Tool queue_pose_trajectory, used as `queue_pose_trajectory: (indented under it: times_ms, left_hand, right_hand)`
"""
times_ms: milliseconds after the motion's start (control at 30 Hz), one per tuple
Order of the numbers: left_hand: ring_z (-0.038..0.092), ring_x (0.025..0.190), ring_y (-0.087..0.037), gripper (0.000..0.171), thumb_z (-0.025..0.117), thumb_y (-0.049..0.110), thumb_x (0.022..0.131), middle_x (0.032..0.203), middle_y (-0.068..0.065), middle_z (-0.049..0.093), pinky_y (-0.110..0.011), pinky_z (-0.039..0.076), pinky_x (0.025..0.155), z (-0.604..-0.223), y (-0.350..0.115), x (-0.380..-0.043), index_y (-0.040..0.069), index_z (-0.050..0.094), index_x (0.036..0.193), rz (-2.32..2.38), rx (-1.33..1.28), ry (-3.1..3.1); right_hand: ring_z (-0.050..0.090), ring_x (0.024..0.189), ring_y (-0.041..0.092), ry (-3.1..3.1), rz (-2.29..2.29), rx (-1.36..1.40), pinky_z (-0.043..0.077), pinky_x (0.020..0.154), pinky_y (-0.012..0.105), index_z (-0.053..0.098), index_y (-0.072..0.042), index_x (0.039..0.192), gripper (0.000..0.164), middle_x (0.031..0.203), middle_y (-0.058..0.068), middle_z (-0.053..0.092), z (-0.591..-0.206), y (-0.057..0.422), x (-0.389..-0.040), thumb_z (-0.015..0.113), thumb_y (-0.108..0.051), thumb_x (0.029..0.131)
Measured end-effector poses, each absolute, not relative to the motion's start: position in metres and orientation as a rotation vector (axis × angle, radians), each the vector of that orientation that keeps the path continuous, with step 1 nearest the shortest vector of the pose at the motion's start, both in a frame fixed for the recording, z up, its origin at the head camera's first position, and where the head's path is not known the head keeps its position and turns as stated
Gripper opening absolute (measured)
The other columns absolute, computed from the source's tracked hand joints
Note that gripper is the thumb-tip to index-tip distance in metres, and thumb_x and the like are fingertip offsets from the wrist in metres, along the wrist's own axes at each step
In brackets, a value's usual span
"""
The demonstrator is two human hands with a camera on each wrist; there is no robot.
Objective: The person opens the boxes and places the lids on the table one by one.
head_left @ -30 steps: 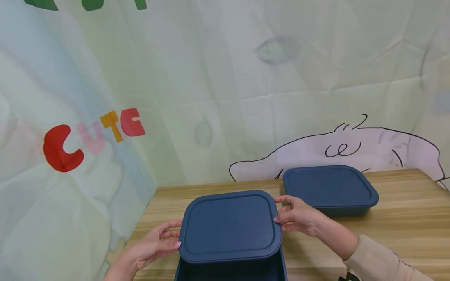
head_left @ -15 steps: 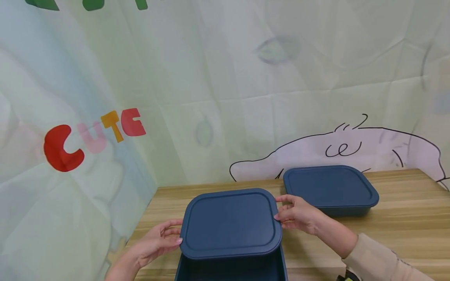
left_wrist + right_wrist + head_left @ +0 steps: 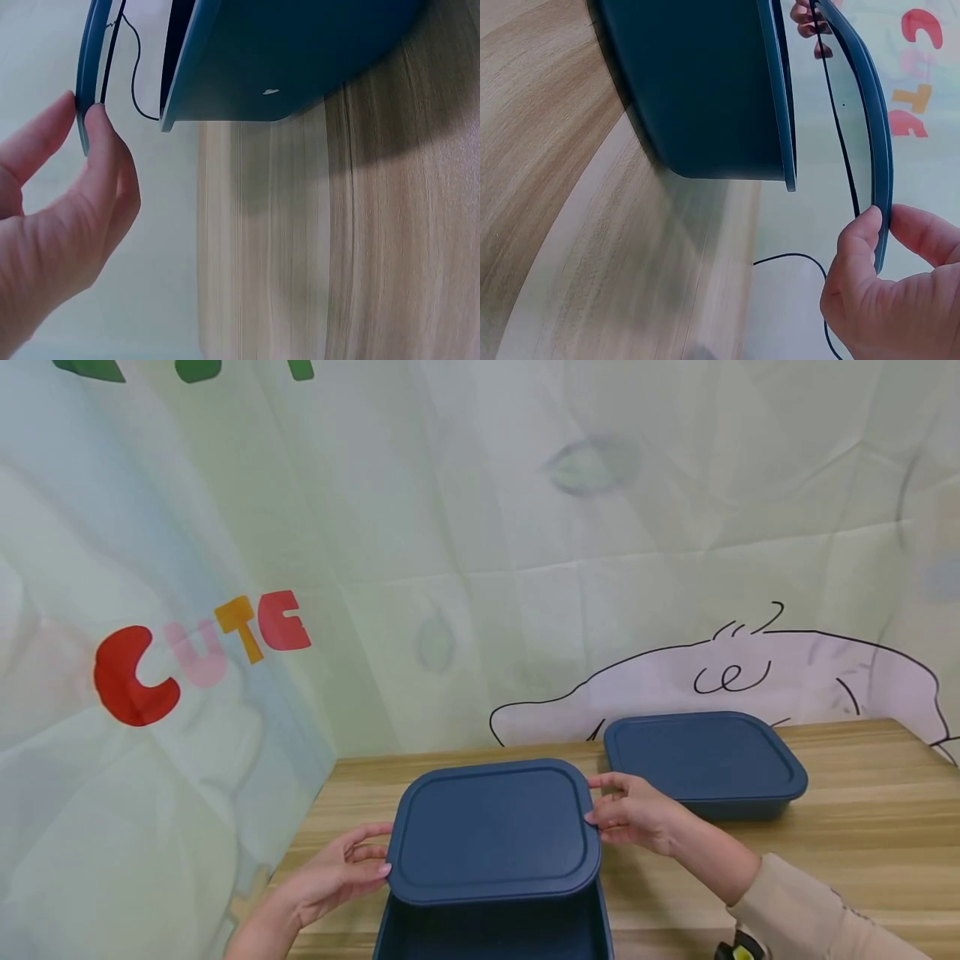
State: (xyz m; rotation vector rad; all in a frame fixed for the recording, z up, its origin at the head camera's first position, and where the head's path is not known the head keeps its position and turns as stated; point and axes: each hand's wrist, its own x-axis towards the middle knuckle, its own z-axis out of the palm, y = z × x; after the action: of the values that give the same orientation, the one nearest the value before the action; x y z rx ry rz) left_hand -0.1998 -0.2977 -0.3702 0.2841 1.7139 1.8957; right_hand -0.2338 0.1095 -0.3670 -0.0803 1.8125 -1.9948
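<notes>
A dark blue rectangular lid (image 3: 495, 831) with rounded corners is held between both hands above an uncovered blue box (image 3: 495, 935). My left hand (image 3: 333, 877) pinches the lid's left edge between thumb and fingers. On the opposite edge, my right hand (image 3: 637, 814) pinches it the same way. Both wrist views show a gap between the lid (image 3: 88, 67) and the box rim (image 3: 784, 112), so the two are apart there. The lid covers the far part of the box from the head camera. What the box holds inside cannot be made out.
Behind the right hand stands a second blue box with its lid on (image 3: 705, 760). Both boxes rest on a wood-grain table (image 3: 847, 835). A printed cloth backdrop (image 3: 450, 568) hangs along the table's far edge and left side.
Both hands have shifted the lid slightly upward in the head view, away from the person, baring a little more of the box's near part. The second box has stayed put.
</notes>
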Motion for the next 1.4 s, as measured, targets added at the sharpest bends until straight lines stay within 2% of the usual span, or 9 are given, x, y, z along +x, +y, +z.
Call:
queue_pose_trajectory:
  times_ms: [533, 900, 1400]
  left_hand:
    - [0.061, 0.093, -0.015, 0.054, 0.056, -0.002, 0.090, 0.102, -0.006, 0.056, -0.029, 0.049, 0.086, -0.372, -0.297, -0.204, 0.002, 0.034, 0.139, 1.921, 0.275, 1.714]
    - [0.060, 0.091, -0.014, 0.059, 0.055, -0.003, 0.091, 0.101, -0.007, 0.055, -0.028, 0.050, 0.085, -0.369, -0.291, -0.209, -0.003, 0.026, 0.142, 1.918, 0.199, 1.802]
    - [0.062, 0.088, -0.015, 0.064, 0.056, -0.004, 0.090, 0.099, -0.005, 0.058, -0.028, 0.050, 0.084, -0.370, -0.292, -0.213, 0.001, 0.024, 0.145, 1.957, 0.247, 1.746]
  right_hand:
    - [0.057, 0.062, 0.012, 1.822, -1.997, -0.096, 0.052, 0.059, 0.022, 0.028, 0.001, 0.135, 0.060, 0.080, 0.007, 0.060, -0.368, 0.110, -0.239, 0.061, 0.006, 0.084]
    - [0.055, 0.059, 0.011, 1.813, -2.006, -0.085, 0.052, 0.059, 0.022, 0.028, 0.000, 0.136, 0.059, 0.075, 0.006, 0.058, -0.369, 0.110, -0.244, 0.059, 0.004, 0.085]
    - [0.059, 0.058, 0.013, 1.779, -2.009, -0.084, 0.052, 0.059, 0.023, 0.028, -0.005, 0.138, 0.060, 0.073, 0.007, 0.061, -0.373, 0.108, -0.250, 0.058, 0.003, 0.087]
